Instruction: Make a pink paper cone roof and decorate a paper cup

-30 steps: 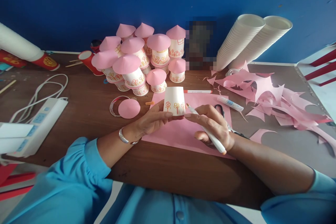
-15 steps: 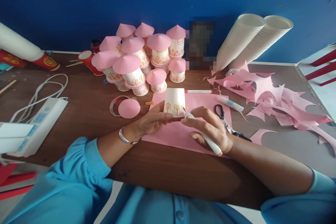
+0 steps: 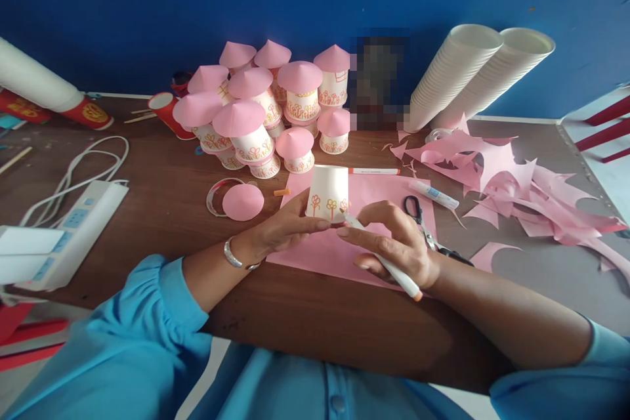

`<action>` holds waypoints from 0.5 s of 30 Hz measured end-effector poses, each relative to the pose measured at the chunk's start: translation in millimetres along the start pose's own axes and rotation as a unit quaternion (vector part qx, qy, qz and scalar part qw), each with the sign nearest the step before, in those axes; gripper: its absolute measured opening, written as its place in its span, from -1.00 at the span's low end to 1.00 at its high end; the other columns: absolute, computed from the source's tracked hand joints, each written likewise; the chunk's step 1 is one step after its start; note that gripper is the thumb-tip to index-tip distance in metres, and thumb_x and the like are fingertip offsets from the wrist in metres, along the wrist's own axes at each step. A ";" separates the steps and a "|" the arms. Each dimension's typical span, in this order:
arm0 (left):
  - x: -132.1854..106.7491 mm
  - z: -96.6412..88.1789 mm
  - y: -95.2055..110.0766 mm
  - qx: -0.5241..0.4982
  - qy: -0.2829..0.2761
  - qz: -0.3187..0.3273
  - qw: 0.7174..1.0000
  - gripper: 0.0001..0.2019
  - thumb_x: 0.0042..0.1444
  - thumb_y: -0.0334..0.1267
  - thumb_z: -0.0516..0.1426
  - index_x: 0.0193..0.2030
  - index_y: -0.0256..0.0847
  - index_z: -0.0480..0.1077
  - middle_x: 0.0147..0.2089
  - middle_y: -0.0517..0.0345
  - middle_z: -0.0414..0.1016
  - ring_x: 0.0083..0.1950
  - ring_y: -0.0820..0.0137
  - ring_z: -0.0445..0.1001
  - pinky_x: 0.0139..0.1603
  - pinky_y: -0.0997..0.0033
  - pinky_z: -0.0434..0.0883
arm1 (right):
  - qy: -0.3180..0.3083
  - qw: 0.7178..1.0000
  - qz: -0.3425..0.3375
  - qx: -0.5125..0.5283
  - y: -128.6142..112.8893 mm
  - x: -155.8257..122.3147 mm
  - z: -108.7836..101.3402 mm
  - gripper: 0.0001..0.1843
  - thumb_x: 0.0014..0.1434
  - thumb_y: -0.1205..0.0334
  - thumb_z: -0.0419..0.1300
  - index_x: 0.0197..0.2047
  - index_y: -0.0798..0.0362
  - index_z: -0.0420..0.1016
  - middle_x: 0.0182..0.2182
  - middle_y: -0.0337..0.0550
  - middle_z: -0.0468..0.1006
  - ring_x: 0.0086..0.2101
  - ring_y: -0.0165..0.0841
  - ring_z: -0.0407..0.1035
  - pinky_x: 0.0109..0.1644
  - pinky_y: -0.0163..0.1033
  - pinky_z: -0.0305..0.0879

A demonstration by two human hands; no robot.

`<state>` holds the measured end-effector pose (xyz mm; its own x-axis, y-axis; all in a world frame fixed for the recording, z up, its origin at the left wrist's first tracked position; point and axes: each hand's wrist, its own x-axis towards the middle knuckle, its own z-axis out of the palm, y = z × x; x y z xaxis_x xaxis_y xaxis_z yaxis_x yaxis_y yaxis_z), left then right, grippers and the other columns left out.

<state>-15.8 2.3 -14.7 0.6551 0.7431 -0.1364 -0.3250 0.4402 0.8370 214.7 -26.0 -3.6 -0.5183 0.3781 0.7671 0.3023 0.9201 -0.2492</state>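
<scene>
My left hand (image 3: 293, 226) is closed around the lower side of a white paper cup (image 3: 329, 184), held upside down above the pink sheet. Orange flowers with stems run along the cup's lower part. In my right hand (image 3: 398, 243) is a white marker (image 3: 396, 273) with an orange end, its tip against or very near the cup's lower right side. An orange marker cap (image 3: 282, 192) lies left of the cup. Beneath both hands spreads a pink paper sheet (image 3: 305, 256). Behind it, another white-and-orange marker (image 3: 374, 171) lies on the sheet's far edge.
Paper-cup houses with pink cone roofs (image 3: 239, 119) cluster at the back. To the right are scissors (image 3: 414, 210), a glue tube (image 3: 434, 194), pink paper scraps (image 3: 506, 170) and stacked paper cups (image 3: 453, 72). A pink cone (image 3: 243, 202), tape roll (image 3: 212, 199) and power strip (image 3: 79, 226) lie left.
The marker tip has shifted slightly down along the cup's right side. The cup seems turned a little, showing more of the right-hand flower.
</scene>
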 end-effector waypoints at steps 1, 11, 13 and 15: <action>0.1 -0.7 -0.5 0.000 0.002 -0.002 1.000 -0.54 0.01 -0.16 0.49 0.02 -0.23 0.56 -0.09 -0.02 0.69 0.00 0.20 0.64 0.04 0.27 0.51 | 0.001 1.000 0.004 0.002 -0.4 1.0 -1.0 -0.62 0.54 0.08 0.03 0.26 0.05 0.47 -0.24 -0.06 0.46 -0.22 -0.24 0.50 -0.27 -0.14 0.56; 1.1 -4.0 -1.7 -0.002 -0.010 -0.010 1.000 -0.58 0.01 -0.22 0.48 0.01 -0.22 0.57 -0.06 0.00 0.65 0.03 0.20 0.60 0.15 0.14 0.53 | 0.016 0.998 0.028 0.046 -4.8 4.9 -1.3 -0.79 0.35 0.38 0.21 0.04 0.04 0.39 -0.32 -0.11 0.56 -0.35 -0.30 0.53 -0.36 -0.22 0.56; 1.0 -3.2 -1.1 -0.002 -0.009 -0.010 1.000 -0.59 0.02 -0.23 0.47 0.01 -0.22 0.57 -0.06 0.00 0.66 0.02 0.22 0.61 0.12 0.18 0.53 | 0.017 0.998 0.028 0.045 -4.9 4.8 -1.0 -0.80 0.36 0.38 0.21 0.03 0.04 0.39 -0.32 -0.12 0.56 -0.35 -0.31 0.54 -0.37 -0.23 0.56; 1.0 -2.5 -0.9 -0.001 -0.010 -0.008 1.000 -0.59 0.03 -0.25 0.46 0.02 -0.23 0.56 -0.05 -0.02 0.66 0.02 0.22 0.61 0.11 0.20 0.53 | 0.019 0.998 0.027 0.046 -4.9 4.9 -0.9 -0.82 0.36 0.37 0.20 0.02 0.05 0.40 -0.32 -0.10 0.57 -0.35 -0.32 0.55 -0.37 -0.24 0.56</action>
<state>-16.6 4.0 -16.9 0.6738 0.7258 -0.1388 -0.3165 0.4532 0.8334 211.4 -28.8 1.9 -0.4718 0.4252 0.7724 0.2532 0.9045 -0.3432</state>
